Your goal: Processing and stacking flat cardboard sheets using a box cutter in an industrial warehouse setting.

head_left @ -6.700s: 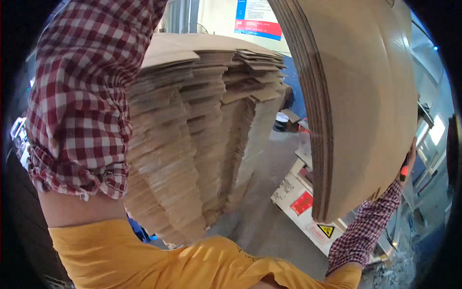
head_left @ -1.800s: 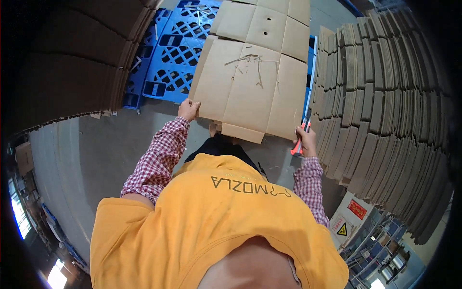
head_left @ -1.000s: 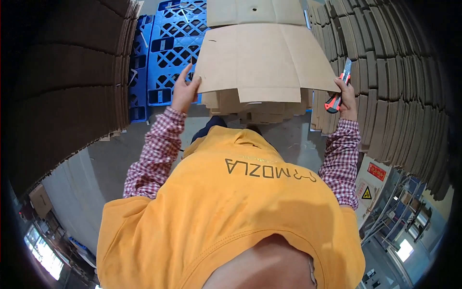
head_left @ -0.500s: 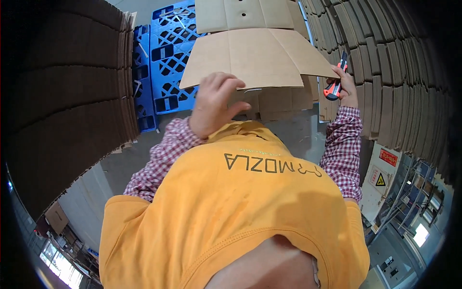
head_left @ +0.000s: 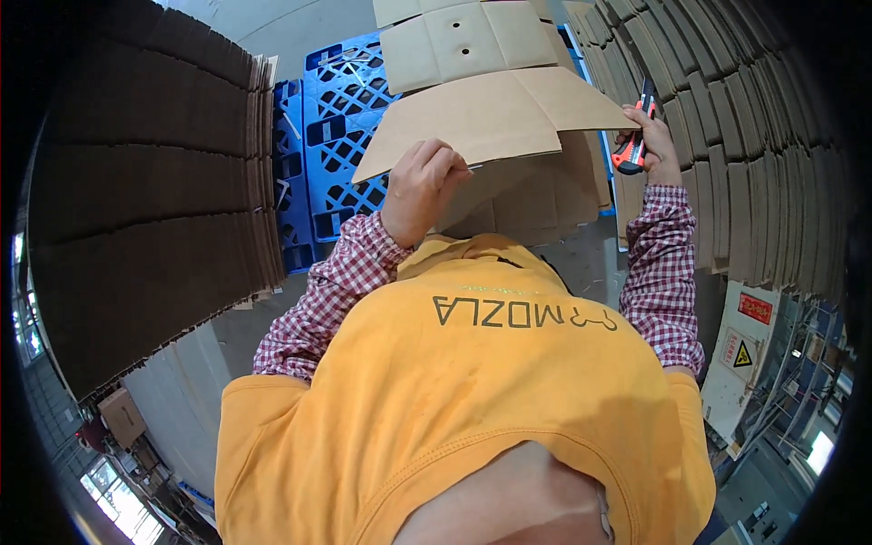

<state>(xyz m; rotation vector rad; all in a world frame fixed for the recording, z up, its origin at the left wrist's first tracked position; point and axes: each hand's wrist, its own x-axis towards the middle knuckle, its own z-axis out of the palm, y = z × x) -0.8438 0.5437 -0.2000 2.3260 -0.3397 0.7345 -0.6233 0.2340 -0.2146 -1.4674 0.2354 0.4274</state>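
Observation:
A flat, creased brown cardboard sheet (head_left: 481, 113) is held up in front of me, its near edge facing my body. At its right corner my right hand (head_left: 658, 150) is closed around a red and black utility knife (head_left: 629, 160), blade end pointing away; the fingers also grip the sheet's corner. My left hand (head_left: 421, 191) is by the sheet's near edge, its fingers curled together in a pinch. A small whitish sliver shows at that edge beside the fingertips; whatever they pinch is too small to make out.
A blue plastic pallet (head_left: 341, 127) lies beyond the sheet, with more flat cardboard (head_left: 468, 45) on it. Tall cardboard stacks rise at the left (head_left: 154, 182) and the right (head_left: 754, 154). A white panel with warning signs (head_left: 738, 363) stands at the lower right.
My left hand has gone from spread fingers to a pinch at the sheet's near edge. The sheet has tilted slightly, its right part rising a little. The whole view has shifted slightly.

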